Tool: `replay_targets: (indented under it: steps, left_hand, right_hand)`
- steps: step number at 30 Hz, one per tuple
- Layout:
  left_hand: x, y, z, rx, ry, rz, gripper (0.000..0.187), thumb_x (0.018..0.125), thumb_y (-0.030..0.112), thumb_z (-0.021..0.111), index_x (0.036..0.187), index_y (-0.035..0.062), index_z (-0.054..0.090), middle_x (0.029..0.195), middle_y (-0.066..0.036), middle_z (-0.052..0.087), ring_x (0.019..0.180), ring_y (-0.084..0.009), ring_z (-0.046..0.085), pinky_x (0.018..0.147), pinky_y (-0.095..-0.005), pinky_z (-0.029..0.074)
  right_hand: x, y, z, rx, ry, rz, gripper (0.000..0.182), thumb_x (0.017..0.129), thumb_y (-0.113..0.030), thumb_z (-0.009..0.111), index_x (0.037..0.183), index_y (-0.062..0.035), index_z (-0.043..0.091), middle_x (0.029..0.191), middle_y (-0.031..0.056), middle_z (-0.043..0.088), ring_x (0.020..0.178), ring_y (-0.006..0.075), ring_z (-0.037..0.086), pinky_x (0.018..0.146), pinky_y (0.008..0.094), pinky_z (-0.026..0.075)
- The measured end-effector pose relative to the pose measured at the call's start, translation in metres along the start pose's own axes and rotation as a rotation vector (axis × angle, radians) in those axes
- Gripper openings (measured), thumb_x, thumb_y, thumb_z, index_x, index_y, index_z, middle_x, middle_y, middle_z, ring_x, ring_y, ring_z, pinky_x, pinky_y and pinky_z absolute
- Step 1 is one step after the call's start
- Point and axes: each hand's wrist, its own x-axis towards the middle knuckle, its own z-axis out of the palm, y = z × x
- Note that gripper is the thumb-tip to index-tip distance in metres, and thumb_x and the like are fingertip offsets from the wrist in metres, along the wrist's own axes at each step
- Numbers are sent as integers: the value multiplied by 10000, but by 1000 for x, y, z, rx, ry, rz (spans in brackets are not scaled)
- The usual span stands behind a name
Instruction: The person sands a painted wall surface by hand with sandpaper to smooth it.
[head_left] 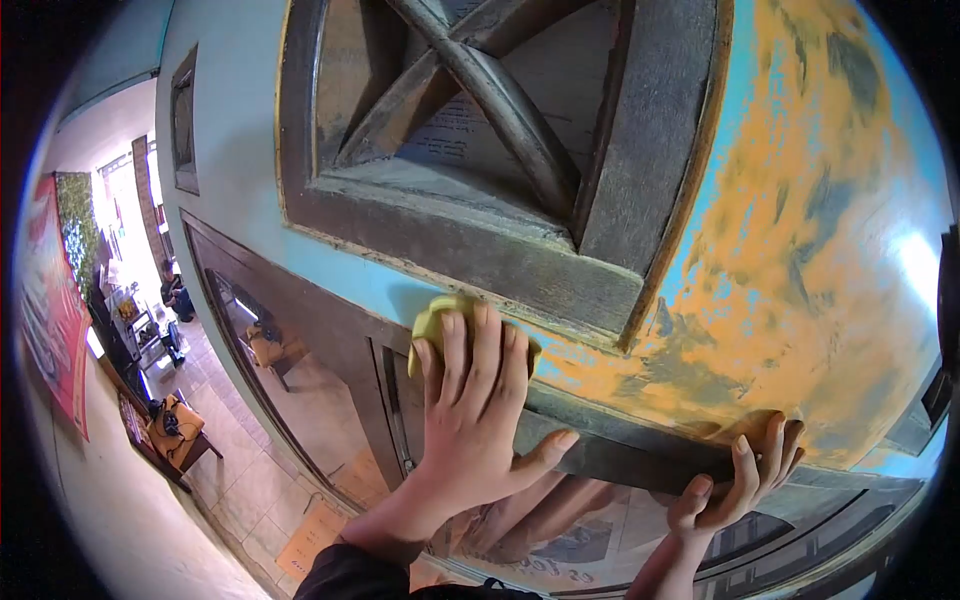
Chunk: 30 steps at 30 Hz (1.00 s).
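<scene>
In the head view, the left grip [465, 430] lay flat, fingers slightly spread, over the yellow pad [425, 335] on the wall. The right grip [735, 490] rested on the lintel [620, 447], fingers bent, thumb apart. The window frame [480, 265] edged close above the left grip; patchy wall [780, 290] stretched broadly above the right grip.

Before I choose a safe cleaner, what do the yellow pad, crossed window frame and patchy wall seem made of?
Yellow pad: matte, rounded edges suggest sponge or cloth; the left hand hides most. Crossed window frame: probably dark, worn wood, given grain-like streaks. Patchy wall: glossy blue paint with orange paint or filler, judging by patches and highlight; backing unclear.
</scene>
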Motion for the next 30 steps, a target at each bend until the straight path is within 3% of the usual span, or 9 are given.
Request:
replay_targets:
  steps: [1,4,8,15,18,26,30]
  left_hand:
    - [6,-1,-3,5,-1,13,1032,926,638,539,1525,-133,205,1605,-387,104,1504,-556,45,1173,-661,23]
    - [2,3,1,-90,44,-46,892,923,576,576,1474,-97,379,1603,-332,223,1510,-530,91,1156,-696,45]
    - [-18,3,11,14,-19,11,1033,920,631,556,1525,-131,208,1605,-391,90,1502,-562,33,1171,-664,20]
    - [-12,11,9,-24,-5,-15,1044,915,630,559,1531,-129,193,1607,-390,84,1498,-570,31,1168,-673,39]
    - [-4,15,7,-83,45,-29,909,930,587,564,1481,-107,361,1598,-355,207,1498,-551,112,1161,-684,70]
    - [-14,26,9,-122,10,-24,925,924,558,597,1483,-124,319,1593,-370,186,1502,-544,99,1160,-683,90]
    - [14,27,-6,-84,7,-2,930,928,585,570,1468,-136,338,1575,-393,206,1492,-564,110,1156,-690,82]
  right_hand:
    - [0,0,1,15,8,21,428,1011,-484,407,1295,-211,575,1469,198,511,1429,515,347,1195,652,116]
    - [-1,0,0,16,2,18,417,1010,-482,412,1278,-212,584,1475,194,506,1433,510,342,1196,651,119]
    - [-2,1,-1,30,-12,26,406,1007,-482,411,1265,-220,586,1477,189,504,1441,495,339,1199,648,122]
    - [-1,2,-1,48,2,17,397,1004,-471,403,1251,-222,587,1461,186,520,1441,488,343,1198,646,128]
    - [-1,0,-1,57,-1,35,394,1012,-480,401,1235,-220,595,1436,189,542,1435,494,347,1194,648,128]
    - [-3,-1,2,97,30,49,392,1018,-519,404,1182,-237,621,1410,185,564,1425,497,363,1198,642,109]
    - [-2,-2,-2,98,3,58,386,1011,-526,417,1171,-240,621,1410,171,564,1418,494,373,1201,642,109]
